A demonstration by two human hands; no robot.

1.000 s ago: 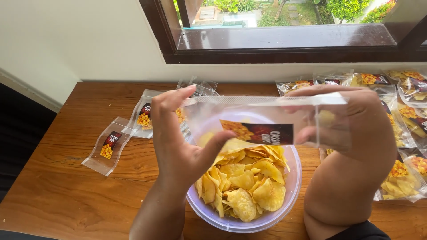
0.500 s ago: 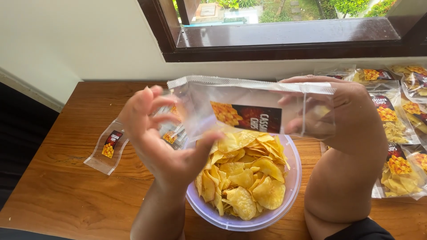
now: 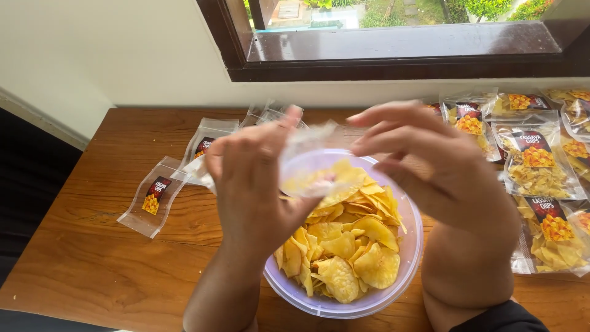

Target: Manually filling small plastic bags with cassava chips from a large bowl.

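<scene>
wooden table (image 3: 92, 258) under a window, round tub (image 3: 413, 246) of yellow chips. left hand (image 3: 255, 184) pinches a clear empty pouch (image 3: 307, 138) above the tub, right hand (image 3: 430, 160) fingers spread loose beside it, not gripping.

Left hand (image 3: 255, 178) grips clear pouch (image 3: 307, 160) over chip bowl (image 3: 405, 258), right hand (image 3: 424, 163) open beside

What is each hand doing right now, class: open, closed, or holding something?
Left hand: closed on the clear bag above the bowl.
Right hand: fingers spread open, beside the bag.

Glossy clear plastic pouch (image 3: 307, 142), translucent plastic bowl (image 3: 405, 258), smooth wooden table (image 3: 92, 258).
</scene>
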